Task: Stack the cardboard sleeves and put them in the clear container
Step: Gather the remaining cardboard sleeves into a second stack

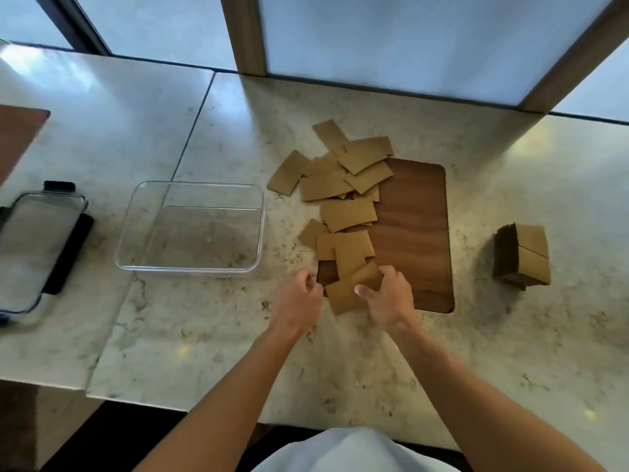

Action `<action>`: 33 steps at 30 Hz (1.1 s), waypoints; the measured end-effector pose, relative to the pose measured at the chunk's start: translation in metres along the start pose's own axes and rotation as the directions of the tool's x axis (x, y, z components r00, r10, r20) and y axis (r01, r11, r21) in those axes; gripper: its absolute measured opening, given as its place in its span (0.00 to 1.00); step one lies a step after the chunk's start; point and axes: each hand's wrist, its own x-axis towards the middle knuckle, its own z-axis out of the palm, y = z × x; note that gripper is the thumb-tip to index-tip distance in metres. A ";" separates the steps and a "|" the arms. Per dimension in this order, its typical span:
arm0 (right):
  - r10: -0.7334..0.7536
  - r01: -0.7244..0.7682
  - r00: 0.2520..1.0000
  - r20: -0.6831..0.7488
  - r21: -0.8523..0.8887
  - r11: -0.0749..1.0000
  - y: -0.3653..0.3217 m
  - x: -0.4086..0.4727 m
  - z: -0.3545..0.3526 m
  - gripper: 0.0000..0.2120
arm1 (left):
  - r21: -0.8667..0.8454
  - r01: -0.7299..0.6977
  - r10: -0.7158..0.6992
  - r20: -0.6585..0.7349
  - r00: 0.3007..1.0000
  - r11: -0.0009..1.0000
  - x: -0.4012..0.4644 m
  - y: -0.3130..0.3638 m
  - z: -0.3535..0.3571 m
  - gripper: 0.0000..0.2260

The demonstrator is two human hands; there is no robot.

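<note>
Head view — right hand (386, 294) gripping flat sleeve (350, 289), long axis diagonal

Both hands, left (301, 294) and right (388, 298), on one cardboard sleeve (347, 291) beside the clear container (190, 267)

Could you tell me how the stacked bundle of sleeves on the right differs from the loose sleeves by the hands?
The stacked bundle is a squared-up block standing apart on the counter; the loose sleeves lie flat, scattered and overlapping, partly on the wooden inset. Nothing touches the bundle, whereas the right hand grips the nearest loose sleeve. Both are the same tan cardboard, and neither is in the clear container.
</note>
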 end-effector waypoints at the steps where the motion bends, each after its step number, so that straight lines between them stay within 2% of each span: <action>1: -0.005 0.006 1.000 -0.014 0.046 0.999 0.002 0.002 -0.007 0.23 | 0.042 -0.015 0.013 0.033 0.999 0.999 0.003 0.004 -0.001 0.11; 3: -0.060 0.052 0.997 0.045 0.157 0.986 0.001 0.005 -0.021 0.15 | 0.052 -0.071 0.067 0.060 0.996 0.996 0.009 0.013 -0.005 0.16; 4: -0.109 0.074 0.985 0.134 0.238 0.968 -0.002 0.006 -0.027 0.13 | 0.024 -0.100 0.097 0.102 0.990 0.995 0.012 0.018 -0.008 0.17; 5: -0.162 0.079 0.954 0.253 0.310 0.947 -0.008 0.006 -0.032 0.13 | -0.035 -0.095 0.100 0.216 0.971 0.995 0.014 0.022 -0.011 0.17; 6: -0.212 0.078 0.904 0.370 0.345 0.935 -0.014 0.005 -0.034 0.13 | -0.131 -0.036 0.084 0.379 0.922 0.991 0.015 0.026 -0.016 0.16; 7: -0.245 0.087 0.863 0.442 0.348 0.934 -0.020 0.005 -0.034 0.12 | -0.245 0.095 0.057 0.547 0.835 0.965 0.018 0.028 -0.019 0.13; 8: -0.256 0.110 0.857 0.448 0.327 0.939 -0.024 0.006 -0.031 0.11 | -0.362 0.255 0.061 0.671 0.739 0.897 0.019 0.028 -0.023 0.11; 9: -0.257 0.149 0.891 0.373 0.295 0.944 -0.028 0.008 -0.027 0.11 | -0.456 0.401 0.072 0.726 0.683 0.795 0.020 0.025 -0.026 0.13; 10: -0.217 0.172 0.951 0.222 0.206 0.963 -0.029 0.012 -0.022 0.13 | -0.529 0.504 0.070 0.734 0.675 0.683 0.023 0.020 -0.028 0.16; 11: -0.156 0.151 0.987 0.048 0.093 0.984 -0.030 0.017 -0.018 0.15 | -0.588 0.545 0.058 0.709 0.703 0.598 0.027 0.016 -0.029 0.19; 12: -0.090 0.089 0.994 -0.062 -0.018 0.996 -0.033 0.020 -0.015 0.21 | -0.637 0.547 0.029 0.665 0.746 0.543 0.032 0.010 -0.030 0.19; 13: -0.048 0.037 0.995 -0.085 -0.124 0.992 -0.034 0.019 -0.010 0.28 | -0.669 0.526 -0.001 0.618 0.786 0.525 0.036 0.007 -0.031 0.19; 14: -0.028 0.017 0.998 -0.049 -0.212 0.977 -0.034 0.019 -0.005 0.33 | -0.691 0.509 -0.030 0.579 0.815 0.513 0.040 0.004 -0.031 0.18; 15: -0.020 0.017 1.000 -0.012 -0.243 0.970 -0.034 0.020 0.000 0.34 | -0.705 0.500 -0.061 0.548 0.834 0.502 0.044 0.002 -0.032 0.18; 16: -0.007 0.005 1.000 -0.005 -0.205 0.979 -0.033 0.022 0.001 0.31 | -0.714 0.498 -0.091 0.527 0.845 0.492 0.046 0.002 -0.032 0.17; 18: 0.063 -0.063 0.997 -0.043 0.022 0.998 -0.030 0.032 -0.004 0.21 | -0.715 0.501 -0.171 0.484 0.858 0.488 0.049 0.008 -0.031 0.14; 20: 0.099 -0.083 0.993 -0.060 0.237 0.968 -0.028 0.039 -0.016 0.10 | -0.699 0.497 -0.240 0.439 0.866 0.514 0.051 0.020 -0.030 0.12; 22: 0.055 -0.060 0.998 0.024 0.391 0.919 -0.029 0.042 -0.030 0.06 | -0.649 0.510 -0.292 0.421 0.859 0.564 0.053 0.031 -0.030 0.14; 24: -0.082 -0.049 0.969 0.234 0.505 0.862 -0.034 0.041 -0.042 0.11 | -0.602 0.503 -0.265 0.443 0.857 0.621 0.054 0.040 -0.029 0.18; 26: -0.195 -0.064 0.874 0.445 0.504 0.861 -0.039 0.040 -0.048 0.16 | -0.550 0.450 -0.180 0.475 0.861 0.704 0.053 0.045 -0.029 0.15; 28: -0.217 -0.064 0.795 0.566 0.434 0.898 -0.043 0.041 -0.051 0.22 | -0.535 0.425 -0.152 0.479 0.864 0.730 0.054 0.049 -0.027 0.09; 30: -0.200 -0.053 0.769 0.606 0.373 0.926 -0.043 0.045 -0.056 0.26 | -0.579 0.445 -0.185 0.452 0.873 0.684 0.058 0.048 -0.025 0.11; 31: -0.183 -0.054 0.785 0.592 0.360 0.931 -0.043 0.047 -0.059 0.27 | -0.618 0.444 -0.196 0.427 0.883 0.649 0.059 0.046 -0.026 0.12; 33: -0.139 -0.091 0.863 0.486 0.420 0.903 -0.040 0.053 -0.064 0.25 | -0.686 0.427 -0.212 0.379 0.901 0.589 0.061 0.041 -0.030 0.14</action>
